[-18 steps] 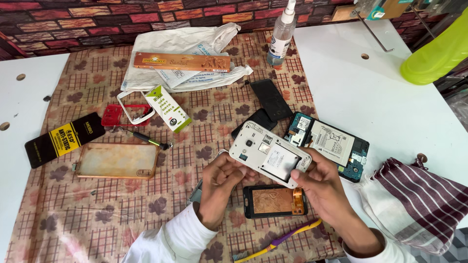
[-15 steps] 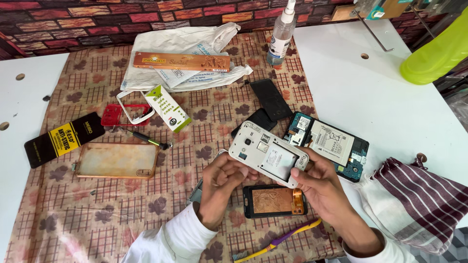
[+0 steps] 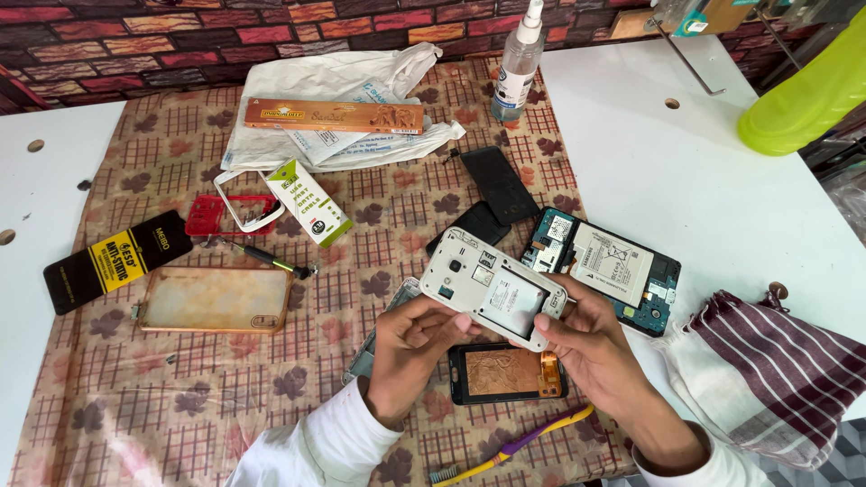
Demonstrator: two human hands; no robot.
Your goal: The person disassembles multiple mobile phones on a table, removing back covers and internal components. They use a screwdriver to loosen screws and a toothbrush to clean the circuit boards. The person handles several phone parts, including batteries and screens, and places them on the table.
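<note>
We hold one white phone shell (image 3: 494,298), back cover off, just above the patterned cloth (image 3: 135,162) on the worktop.

Our left hand (image 3: 410,347) and right hand (image 3: 586,347) close their fingers on its lower edge and right end. We judge it light, stiff, smooth plastic, best gripped by the edges. Nearby lie one open phone (image 3: 609,271), one framed screen (image 3: 505,372), two dark covers (image 3: 498,185), one spray bottle (image 3: 519,63).

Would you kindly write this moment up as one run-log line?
left hand: grips white phone, back cover off | right hand: grips its other end | under hands: screen module | surface: patterned cloth
</note>
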